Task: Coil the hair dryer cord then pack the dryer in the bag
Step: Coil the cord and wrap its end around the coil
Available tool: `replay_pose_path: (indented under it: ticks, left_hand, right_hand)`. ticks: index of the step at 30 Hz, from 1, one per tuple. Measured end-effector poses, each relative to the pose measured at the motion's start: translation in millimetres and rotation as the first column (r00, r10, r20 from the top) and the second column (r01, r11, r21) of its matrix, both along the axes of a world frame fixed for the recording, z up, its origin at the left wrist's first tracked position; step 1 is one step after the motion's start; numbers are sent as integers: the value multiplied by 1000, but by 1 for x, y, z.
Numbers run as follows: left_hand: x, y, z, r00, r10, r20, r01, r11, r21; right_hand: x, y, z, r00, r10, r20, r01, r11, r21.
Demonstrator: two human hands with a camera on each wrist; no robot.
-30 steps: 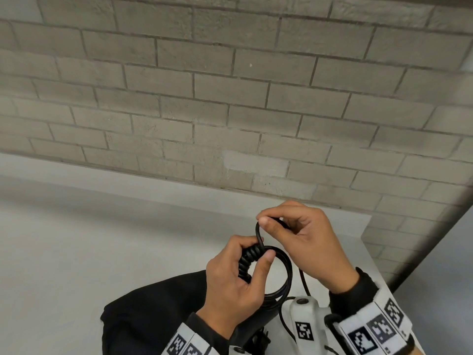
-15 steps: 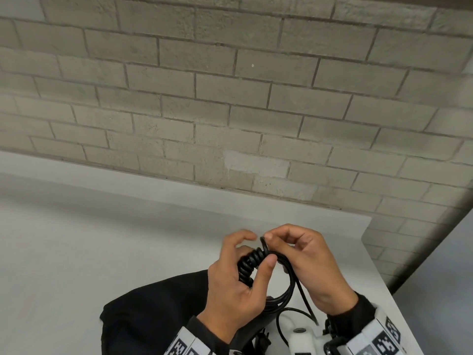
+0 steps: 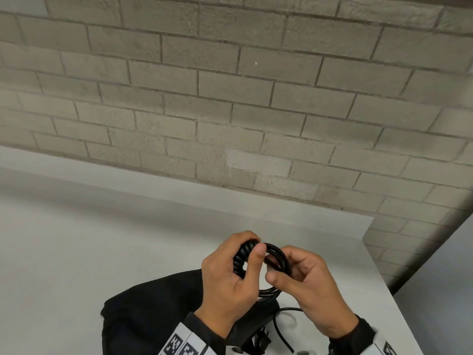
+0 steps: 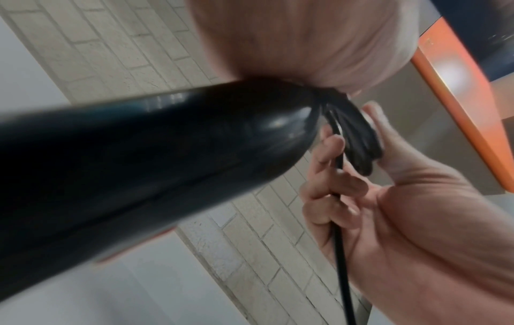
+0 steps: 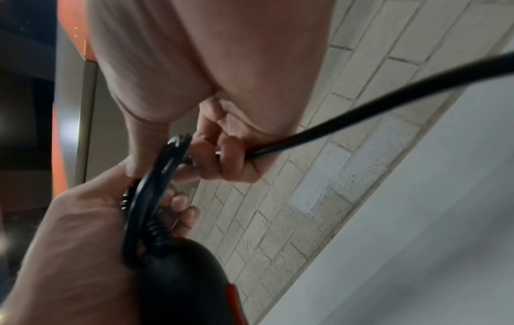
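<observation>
The black hair dryer cord (image 3: 277,254) is wound in several loops at the ribbed cord end of the dryer. My left hand (image 3: 252,245) grips the loops and the ribbed part, thumb across the front. My right hand (image 3: 281,267) pinches the loops' right side. In the right wrist view the loose cord (image 5: 361,110) runs out through that hand's curled fingers (image 5: 230,154). The black dryer handle (image 4: 139,165) fills the left wrist view and hangs below my left palm. The black bag (image 3: 153,311) lies on the white table (image 3: 76,252) under my left wrist.
A brick wall (image 3: 230,98) stands right behind the table. The table's right edge (image 3: 384,290) runs just past my right hand, with floor beyond. A slack length of cord (image 3: 281,329) trails on the table between my wrists.
My right hand brought a raised loop down onto the coil, then shifted to pinch the coil's right side. My left hand closed more tightly over the loops.
</observation>
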State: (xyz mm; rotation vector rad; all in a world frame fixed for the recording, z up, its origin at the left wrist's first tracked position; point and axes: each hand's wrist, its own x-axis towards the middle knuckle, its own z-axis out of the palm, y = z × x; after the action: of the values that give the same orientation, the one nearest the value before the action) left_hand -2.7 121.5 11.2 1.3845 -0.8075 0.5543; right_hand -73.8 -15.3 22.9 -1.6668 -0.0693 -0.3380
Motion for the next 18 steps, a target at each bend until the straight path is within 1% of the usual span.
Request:
replay_pose_path:
  ticks: [2, 4, 7, 10, 12, 14, 16, 18]
  left_hand:
    - [-2, 0, 0, 999, -24, -21, 24, 1000, 4]
    - [-3, 0, 2, 998, -45, -50, 46, 999, 21]
    - [-2, 2, 4, 992, -83, -90, 91, 992, 83]
    - [-2, 6, 4, 989, -94, -117, 105, 991, 87]
    - [-2, 7, 5, 994, -79, -75, 84, 994, 75]
    - [-2, 5, 5, 999, -47, 4, 46, 993, 106]
    - [0, 4, 4, 999, -42, 5, 41, 989, 145]
    - [1, 6, 3, 997, -72, -23, 74, 982, 172]
  right_hand:
    - [0, 1, -3, 1000, -22, -2, 22, 1000, 18]
    - [-1, -1, -3, 1000, -10, 3, 10, 1000, 15]
    - [-1, -6, -3, 1000, 9, 12, -9, 1000, -12]
    - [0, -9, -2, 1000, 28, 13, -27, 999, -41]
    - [1, -7, 0, 999, 24, 23, -23, 999, -49]
    - [2, -5, 2, 1000, 2, 31, 0, 998, -60]
    - [2, -4, 1, 999, -19, 31, 21, 998, -61]
    - [1, -3, 2, 999, -27, 31, 29, 998, -54]
